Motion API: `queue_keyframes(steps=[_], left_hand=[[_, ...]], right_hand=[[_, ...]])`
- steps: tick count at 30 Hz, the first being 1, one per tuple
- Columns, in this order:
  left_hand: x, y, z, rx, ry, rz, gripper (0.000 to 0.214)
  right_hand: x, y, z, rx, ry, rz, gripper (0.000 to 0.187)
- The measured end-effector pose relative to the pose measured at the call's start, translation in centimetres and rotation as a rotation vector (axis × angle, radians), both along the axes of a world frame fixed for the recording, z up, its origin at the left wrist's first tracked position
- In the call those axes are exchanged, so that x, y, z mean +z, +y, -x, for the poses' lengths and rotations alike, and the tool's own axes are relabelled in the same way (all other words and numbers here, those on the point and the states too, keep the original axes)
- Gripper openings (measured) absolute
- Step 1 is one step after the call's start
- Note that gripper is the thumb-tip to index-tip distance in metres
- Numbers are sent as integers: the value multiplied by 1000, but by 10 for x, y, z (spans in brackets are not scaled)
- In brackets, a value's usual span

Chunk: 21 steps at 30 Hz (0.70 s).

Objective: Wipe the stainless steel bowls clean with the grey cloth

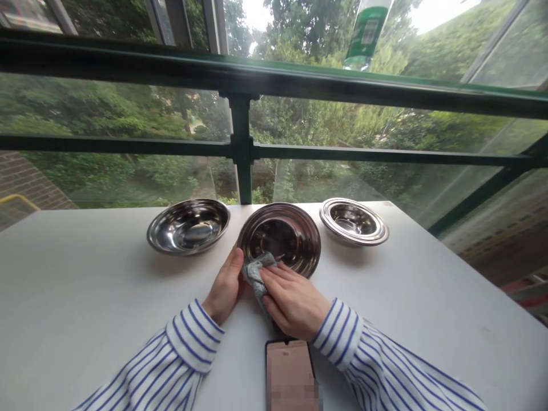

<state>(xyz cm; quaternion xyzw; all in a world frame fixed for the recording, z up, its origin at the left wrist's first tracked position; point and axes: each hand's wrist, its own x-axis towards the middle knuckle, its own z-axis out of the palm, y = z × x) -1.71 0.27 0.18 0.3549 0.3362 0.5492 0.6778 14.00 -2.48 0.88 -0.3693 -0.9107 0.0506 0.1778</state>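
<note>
A shiny metal bowl [306, 234] is tilted toward me at the middle of the white table. My left hand [226, 285] grips its left rim, thumb on the near side and the other fingers hidden behind it. With my right hand [295, 297] I press a grey-green cloth [257, 274] against the bowl's inner lower left side. The cloth is bunched under my fingers, and part of it hangs over the rim.
A wide metal bowl [188, 228] stands to the left and a wide-rimmed one [355, 222] to the right. A phone [291, 374] lies at the near edge of the white table [85, 297]. Behind is a green railing [242, 148] with a bottle [367, 37] on it.
</note>
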Motion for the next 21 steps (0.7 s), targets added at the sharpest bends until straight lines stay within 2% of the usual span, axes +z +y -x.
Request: queue_keyframes(steps=[3, 8, 16, 21], left_hand=[[0, 0, 0, 12, -8, -12, 47], [6, -3, -1, 19, 14, 34, 53], [1, 0, 0, 18, -22, 10, 50], [4, 0, 1, 31, 13, 51, 51]], right_hand=[[1, 1, -8, -1, -36, -3, 44], [11, 4, -34, -82, -100, 34, 34], [-2, 0, 4, -20, -43, -53, 47], [9, 4, -27, -27, -105, 12, 40]])
